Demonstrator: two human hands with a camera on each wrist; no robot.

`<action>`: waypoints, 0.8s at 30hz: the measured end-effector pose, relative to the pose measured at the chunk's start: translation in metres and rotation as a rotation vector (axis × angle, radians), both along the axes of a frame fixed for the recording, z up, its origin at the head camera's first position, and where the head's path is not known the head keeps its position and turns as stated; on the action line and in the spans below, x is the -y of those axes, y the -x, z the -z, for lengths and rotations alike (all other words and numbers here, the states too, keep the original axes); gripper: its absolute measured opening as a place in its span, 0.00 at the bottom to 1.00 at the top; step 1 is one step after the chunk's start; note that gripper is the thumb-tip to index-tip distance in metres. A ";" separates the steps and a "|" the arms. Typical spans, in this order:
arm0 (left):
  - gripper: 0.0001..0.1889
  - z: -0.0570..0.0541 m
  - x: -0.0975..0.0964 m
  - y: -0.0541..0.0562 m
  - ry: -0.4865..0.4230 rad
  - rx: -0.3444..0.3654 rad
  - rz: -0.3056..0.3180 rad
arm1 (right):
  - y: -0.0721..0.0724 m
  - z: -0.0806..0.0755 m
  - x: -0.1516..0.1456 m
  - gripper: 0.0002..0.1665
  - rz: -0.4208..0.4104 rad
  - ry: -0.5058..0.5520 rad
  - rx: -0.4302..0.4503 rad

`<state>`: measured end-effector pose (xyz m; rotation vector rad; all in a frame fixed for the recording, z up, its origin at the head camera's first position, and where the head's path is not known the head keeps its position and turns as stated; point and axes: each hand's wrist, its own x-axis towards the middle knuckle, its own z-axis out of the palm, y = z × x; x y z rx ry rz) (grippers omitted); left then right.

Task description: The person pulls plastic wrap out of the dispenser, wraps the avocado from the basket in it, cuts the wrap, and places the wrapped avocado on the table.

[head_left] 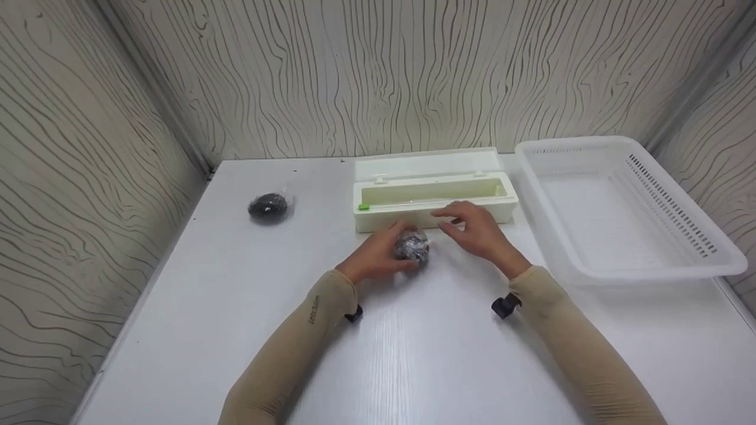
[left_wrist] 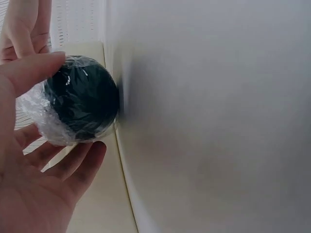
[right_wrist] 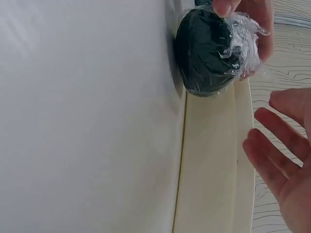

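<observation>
A dark round object wrapped in clear plastic film (head_left: 412,248) sits at the front of a long cream box (head_left: 378,223). My left hand (head_left: 378,254) holds it, thumb on one side and fingers on the other. In the left wrist view, the film on the wrapped object (left_wrist: 85,99) is bunched on the side away from the table. My right hand (head_left: 475,230) hovers at the box's front edge, fingers spread and holding nothing. The box's lid (head_left: 428,162) is tipped back, and a green slider (head_left: 363,207) sits at the left of its front rim.
A second dark, film-wrapped object (head_left: 268,206) lies on the white table (head_left: 236,307) at the back left. To the right stands a white plastic basket (head_left: 644,273) with slotted sides. Wood-patterned panels (head_left: 413,77) enclose the table's back and sides.
</observation>
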<state>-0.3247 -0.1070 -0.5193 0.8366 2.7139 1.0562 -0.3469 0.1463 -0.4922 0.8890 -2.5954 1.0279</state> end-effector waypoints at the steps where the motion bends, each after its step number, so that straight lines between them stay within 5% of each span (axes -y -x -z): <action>1: 0.37 0.000 0.000 0.000 0.007 -0.001 0.005 | 0.002 -0.001 -0.002 0.16 0.046 -0.003 -0.042; 5: 0.36 0.001 -0.002 0.000 0.034 -0.001 0.006 | 0.011 -0.005 -0.009 0.19 0.213 -0.050 -0.121; 10: 0.37 0.001 -0.004 0.000 0.053 -0.002 0.018 | 0.020 -0.004 -0.018 0.21 0.322 -0.146 -0.118; 17: 0.47 0.002 -0.005 0.000 0.038 0.018 0.062 | 0.026 0.004 -0.028 0.14 0.371 -0.160 -0.115; 24: 0.40 0.004 -0.004 0.003 0.050 0.013 0.064 | 0.029 0.007 -0.029 0.12 0.373 -0.124 -0.091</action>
